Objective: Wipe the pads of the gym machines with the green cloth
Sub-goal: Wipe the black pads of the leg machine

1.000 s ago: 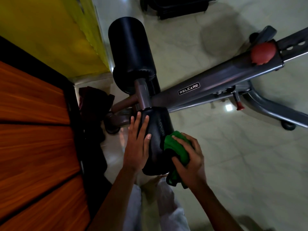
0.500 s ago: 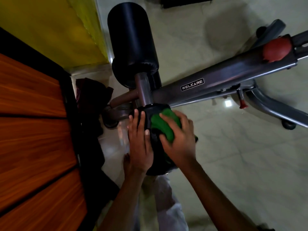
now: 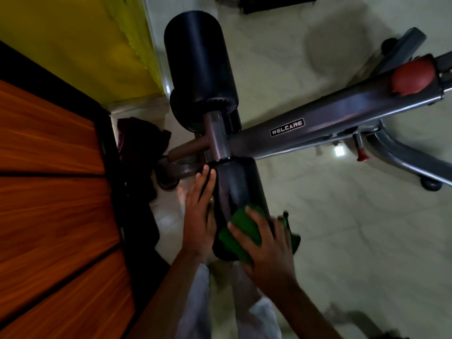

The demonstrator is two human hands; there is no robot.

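Two black roller pads stick out from a grey steel machine beam marked WELCARE (image 3: 337,118). The near roller pad (image 3: 238,184) lies just below the beam; the far roller pad (image 3: 199,64) lies above it. My left hand (image 3: 199,211) rests flat with fingers apart along the left side of the near pad. My right hand (image 3: 266,243) presses the green cloth (image 3: 241,232) onto the pad's near end, and part of the cloth hangs off the right side. The pad's near end is hidden under the cloth and hand.
An orange wood-panelled wall (image 3: 49,192) and a yellow wall (image 3: 80,45) close off the left. A dark cloth bundle (image 3: 141,140) lies on the floor by the machine's foot. A red knob (image 3: 413,75) sits on the beam at the right. Pale tiled floor (image 3: 342,228) spreads to the right.
My right hand has slid the green cloth from the pad's far end, by the beam, back down to its near end. My left hand stays on the pad's left side.
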